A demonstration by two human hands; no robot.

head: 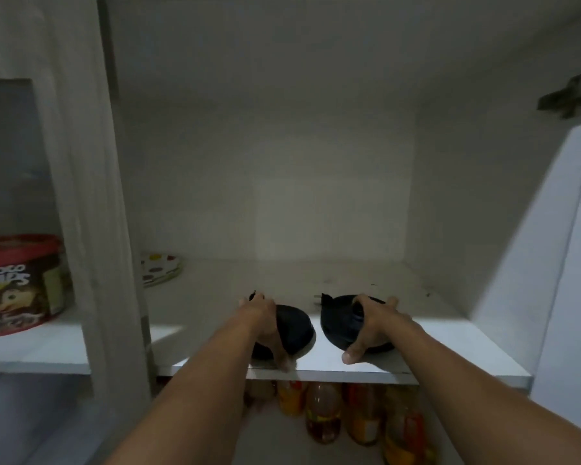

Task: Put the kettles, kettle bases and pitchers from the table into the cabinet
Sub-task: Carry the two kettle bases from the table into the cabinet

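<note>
Two round black kettle bases rest side by side near the front edge of the white cabinet shelf. My left hand grips the left kettle base, with the thumb hanging over the shelf's front edge. My right hand grips the right kettle base, fingers over its top and thumb at its front. Both bases look tilted slightly. No kettle or pitcher is in view.
A stack of spotted plates lies at the shelf's back left. The shelf behind the bases is bare. A red-lidded cereal tub stands in the left compartment. Several bottles stand below. The open cabinet door is at right, its hinge above.
</note>
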